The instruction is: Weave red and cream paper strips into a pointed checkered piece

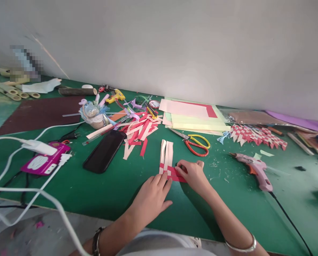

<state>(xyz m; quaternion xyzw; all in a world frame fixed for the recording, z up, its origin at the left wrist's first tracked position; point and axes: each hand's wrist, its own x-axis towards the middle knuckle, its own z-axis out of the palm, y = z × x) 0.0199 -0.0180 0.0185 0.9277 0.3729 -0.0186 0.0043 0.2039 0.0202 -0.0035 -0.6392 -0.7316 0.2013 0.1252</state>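
Weaving step judged in hand: pale strips (166, 155) are pinned flat on the green table (116, 185) by the open left hand (151, 197), a red strip (175, 175) is pinched across them by the right hand (193, 173); next, careful over-under threading seems needed.

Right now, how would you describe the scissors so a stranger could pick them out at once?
On the green table, look just in front of the stack of pale paper sheets, beyond the right hand. The scissors lie flat there, blades pointing left. One handle loop is yellow and the other red, unlike the pink glue gun further right.
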